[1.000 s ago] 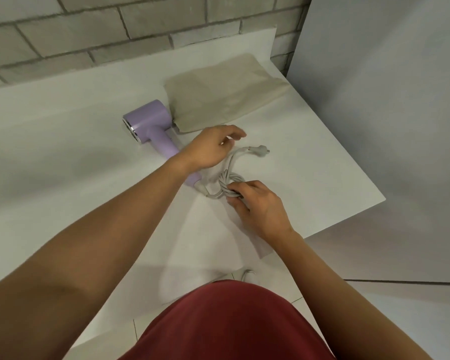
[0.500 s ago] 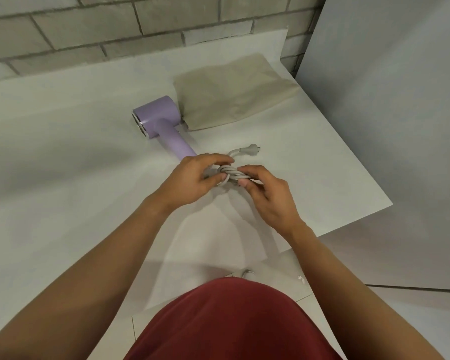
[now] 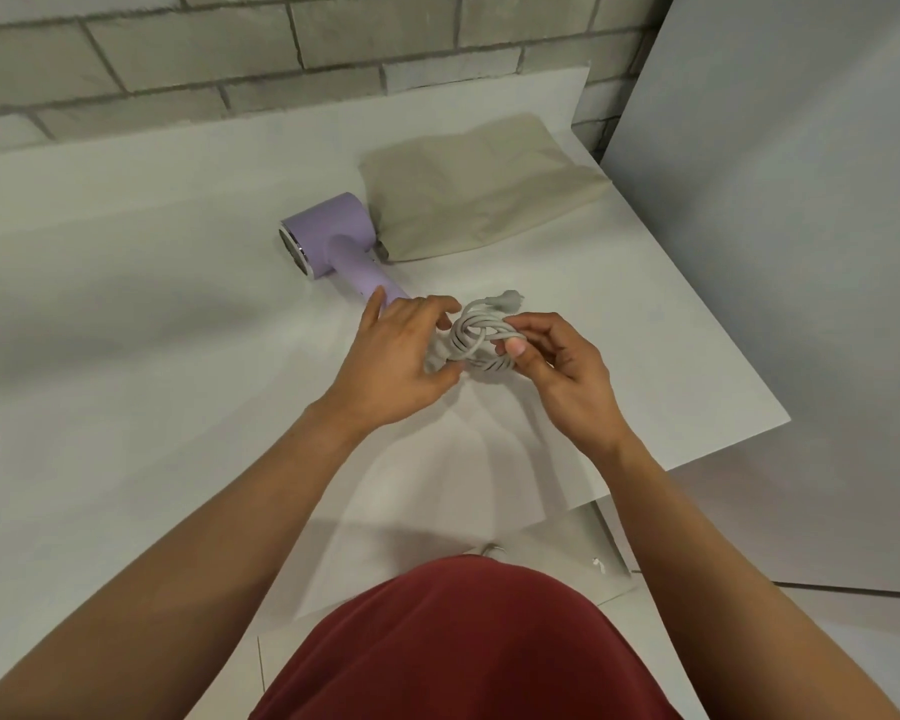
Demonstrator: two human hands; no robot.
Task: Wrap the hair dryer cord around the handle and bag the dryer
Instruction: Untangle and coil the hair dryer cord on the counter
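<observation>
A lilac hair dryer (image 3: 336,241) lies on its side on the white table (image 3: 126,314), its handle pointing toward me. Its grey cord (image 3: 476,340) is gathered into a coiled bundle just off the handle's end, with the plug (image 3: 507,298) sticking out at the top. My right hand (image 3: 562,371) pinches the coil between thumb and fingers. My left hand (image 3: 401,361) curls round the coil's left side and hides the lower end of the handle. A flat beige cloth bag (image 3: 479,194) lies behind the dryer, touching its head.
A grey brick wall (image 3: 281,54) runs along the table's far edge. A pale panel (image 3: 775,200) stands at the right. The table's right edge (image 3: 739,356) is close to my right hand. My red shirt (image 3: 458,646) fills the bottom of the view.
One second ago my left hand reached toward the plug while my right held the coil low on the table. Both hands have since closed on the coil, which is now a tighter bundle.
</observation>
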